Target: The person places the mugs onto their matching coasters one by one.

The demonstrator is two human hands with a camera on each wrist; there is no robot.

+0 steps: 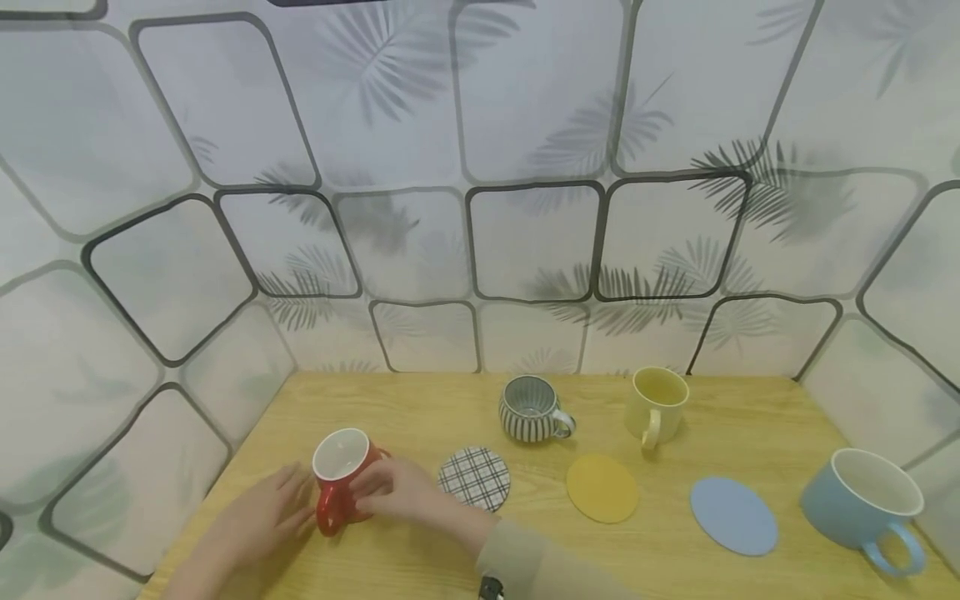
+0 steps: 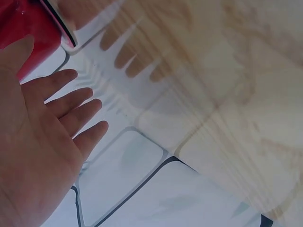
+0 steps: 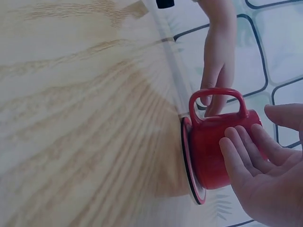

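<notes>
A red mug (image 1: 335, 487) with a white inside stands at the left of the table, on a flat round coaster (image 3: 190, 170) with a dark edge. The mug's handle (image 3: 218, 91) points toward the person in the head view. My right hand (image 1: 401, 492) is at the mug's right side, its straight fingers laid along the red wall in the right wrist view and the thumb held apart. On the other side, my left hand (image 1: 258, 517) has its fingers extended and spread close beside the mug, the palm showing in the left wrist view.
A plaid coaster (image 1: 474, 478), a yellow coaster (image 1: 602, 488) and a blue coaster (image 1: 733, 515) lie in a row. Behind them stand a striped cup (image 1: 528, 417) and a pale yellow mug (image 1: 645, 417). A blue mug (image 1: 843, 504) is far right. Patterned walls border the table.
</notes>
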